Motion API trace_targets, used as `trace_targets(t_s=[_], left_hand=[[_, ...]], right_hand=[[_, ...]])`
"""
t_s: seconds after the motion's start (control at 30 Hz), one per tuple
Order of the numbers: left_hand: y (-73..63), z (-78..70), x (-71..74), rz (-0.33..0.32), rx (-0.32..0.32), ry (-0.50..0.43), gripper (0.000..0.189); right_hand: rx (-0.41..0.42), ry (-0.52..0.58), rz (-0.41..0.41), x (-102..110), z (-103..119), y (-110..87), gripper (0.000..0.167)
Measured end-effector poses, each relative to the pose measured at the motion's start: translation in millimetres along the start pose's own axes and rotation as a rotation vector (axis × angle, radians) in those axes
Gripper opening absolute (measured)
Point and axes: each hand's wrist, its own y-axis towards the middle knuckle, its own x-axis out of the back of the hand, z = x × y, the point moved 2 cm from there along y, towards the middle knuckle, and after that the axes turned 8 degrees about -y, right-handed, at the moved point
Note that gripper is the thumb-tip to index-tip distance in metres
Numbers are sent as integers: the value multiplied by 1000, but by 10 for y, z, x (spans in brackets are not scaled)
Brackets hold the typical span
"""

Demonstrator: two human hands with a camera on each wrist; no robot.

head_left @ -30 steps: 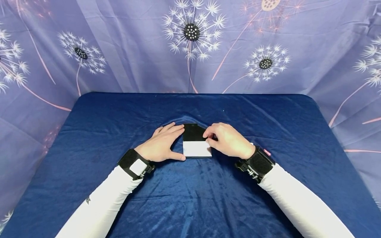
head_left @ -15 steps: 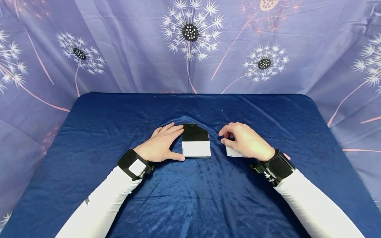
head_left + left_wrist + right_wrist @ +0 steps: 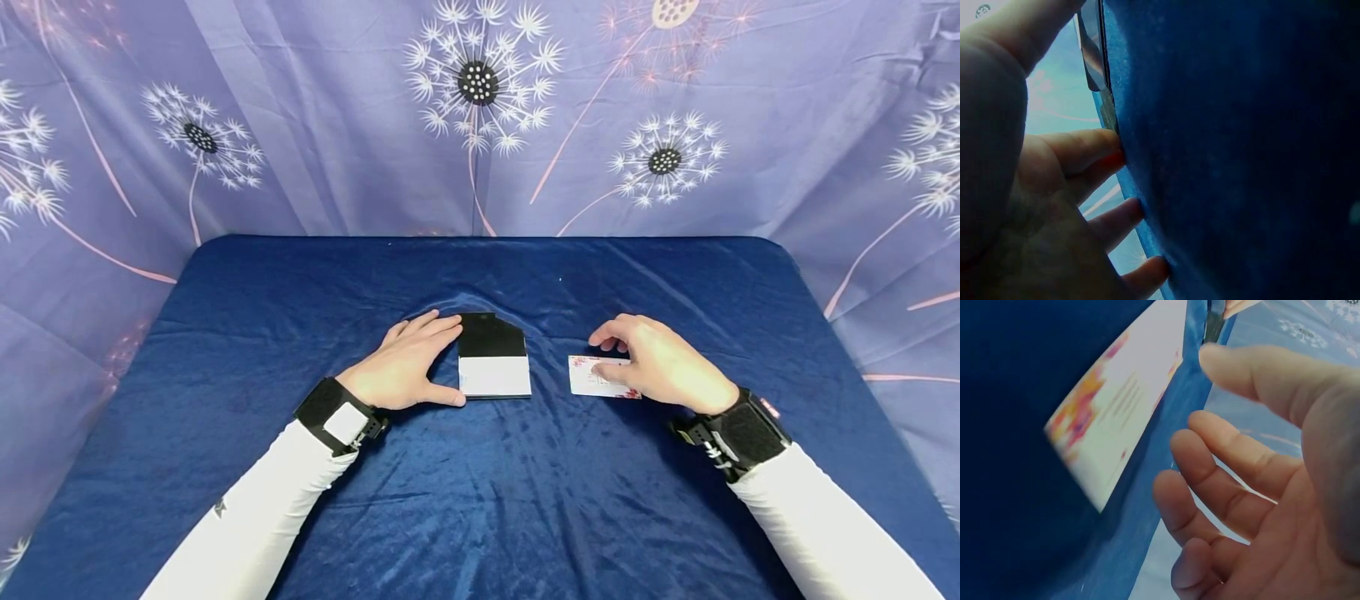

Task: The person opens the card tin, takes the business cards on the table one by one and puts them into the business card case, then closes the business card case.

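Note:
A flat black card case (image 3: 491, 335) with a white lower half (image 3: 494, 377) lies mid-table in the head view. My left hand (image 3: 408, 362) rests at its left side with fingers stretched out, index fingertip at the upper corner and thumb at the lower one. In the left wrist view, the case's dark edge (image 3: 1092, 56) shows near the thumb. To the right, a white card (image 3: 581, 379) with red floral print and small text lies under my right hand (image 3: 663, 362). That hand's fingers are loosely bent, and the right wrist view shows them apart from the card (image 3: 1122, 394).
Dark blue velvet cloth (image 3: 480, 500) covers the table, slightly wrinkled behind the case. A lilac curtain with dandelion print (image 3: 337, 125) hangs behind the table and along both sides. Both wrists wear black camera straps over white sleeves.
My right hand has moved from the case's right edge to the right, over the printed card, and then further off it, uncovering more of it. The left hand and case have stayed put.

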Motion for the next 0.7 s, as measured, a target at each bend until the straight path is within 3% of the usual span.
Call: trace_targets(t_s=[0.33,0.53,0.7], left_hand=[[-10,-7,3,1,5,-5,103],[-9,1,1,0,8,-3,103],[-7,-1,-1,2,4,1,103]], right_hand=[[-11,-94,32,22,-159,-285,55],[4,-82,-7,9,-233,-347,48],[-35,-42,-29,-1,-306,-340,45]])
